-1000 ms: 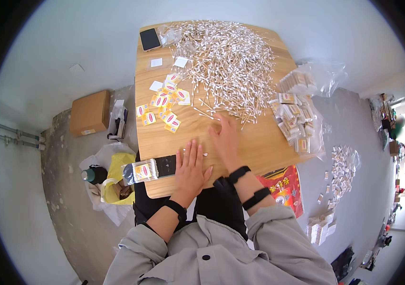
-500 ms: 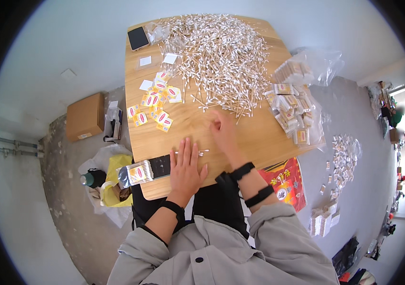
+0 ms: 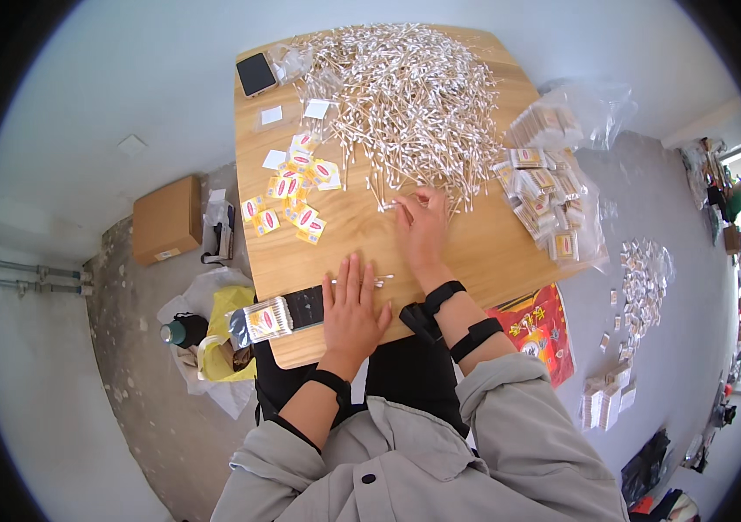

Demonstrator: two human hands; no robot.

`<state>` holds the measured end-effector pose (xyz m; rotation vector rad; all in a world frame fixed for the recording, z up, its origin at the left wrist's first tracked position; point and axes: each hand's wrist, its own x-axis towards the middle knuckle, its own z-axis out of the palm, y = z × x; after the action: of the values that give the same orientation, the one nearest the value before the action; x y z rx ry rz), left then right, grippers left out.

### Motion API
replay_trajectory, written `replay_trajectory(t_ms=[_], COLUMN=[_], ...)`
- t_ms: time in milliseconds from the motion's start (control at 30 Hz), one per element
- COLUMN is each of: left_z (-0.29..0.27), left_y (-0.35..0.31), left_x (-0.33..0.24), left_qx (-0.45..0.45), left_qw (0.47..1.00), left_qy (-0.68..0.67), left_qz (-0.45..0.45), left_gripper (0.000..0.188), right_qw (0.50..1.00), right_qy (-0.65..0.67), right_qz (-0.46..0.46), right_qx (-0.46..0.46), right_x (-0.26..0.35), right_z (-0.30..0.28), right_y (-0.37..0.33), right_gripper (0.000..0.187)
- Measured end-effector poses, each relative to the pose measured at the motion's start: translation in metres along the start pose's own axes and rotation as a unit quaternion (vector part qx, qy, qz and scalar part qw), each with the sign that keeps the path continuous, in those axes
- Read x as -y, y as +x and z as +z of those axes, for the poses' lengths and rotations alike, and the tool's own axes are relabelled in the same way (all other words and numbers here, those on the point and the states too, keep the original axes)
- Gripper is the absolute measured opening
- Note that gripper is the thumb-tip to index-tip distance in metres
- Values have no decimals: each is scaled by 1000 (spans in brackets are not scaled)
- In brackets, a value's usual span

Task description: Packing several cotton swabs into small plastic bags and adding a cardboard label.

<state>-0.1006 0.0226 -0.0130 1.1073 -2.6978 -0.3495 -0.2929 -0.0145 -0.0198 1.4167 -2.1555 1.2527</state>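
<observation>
Fingers of the right hand (image 3: 423, 231) are resting bent at the near fringe of a broad heap of loose, white-tipped cotton swabs (image 3: 418, 104); whether they are grasping any swab, I cannot tell. Fingers of the left hand (image 3: 352, 313) are lying straight and released, palm down on the pale wooden table (image 3: 353, 239), partly covering a few stray white-tipped swabs (image 3: 381, 281). Just left of that hand, a flat, labelled row of swabs (image 3: 268, 319) is lying on a dark, flat rectangular strip (image 3: 305, 306).

Judging by how things are lying, plenty is looking finished: small labelled swab packets (image 3: 564, 246) are filling a clear plastic bag (image 3: 594, 222) by the right edge. Much is also waiting: the heap is occupying the far part, and loose yellow-and-white label cards (image 3: 290, 187) are lying left of it.

Bare wood is running between cards, heap and hands, offering sideways room. The strip is sitting near the front-left corner, and the bag is apparently overhanging the right edge.
</observation>
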Motion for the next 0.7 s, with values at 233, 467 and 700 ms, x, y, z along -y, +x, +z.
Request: replay_trajectory(t_ms=[233, 467, 700], left_z=[0, -1, 2], left_y=[0, -2, -1], left_x=[1, 2, 2], left_qx=[-8, -10, -18], left_qw=[1000, 1000, 1000], left_qy=[-15, -24, -14], left_qz=[0, 3, -4], left_gripper=[75, 77, 77], right_qw=[982, 979, 991], right_qy=[-21, -127, -31], right_qz=[65, 38, -45], right_qx=[176, 156, 124], right_x=[5, 12, -2], right_z=[8, 34, 15], right_y=[38, 27, -3], right_gripper=[15, 20, 16])
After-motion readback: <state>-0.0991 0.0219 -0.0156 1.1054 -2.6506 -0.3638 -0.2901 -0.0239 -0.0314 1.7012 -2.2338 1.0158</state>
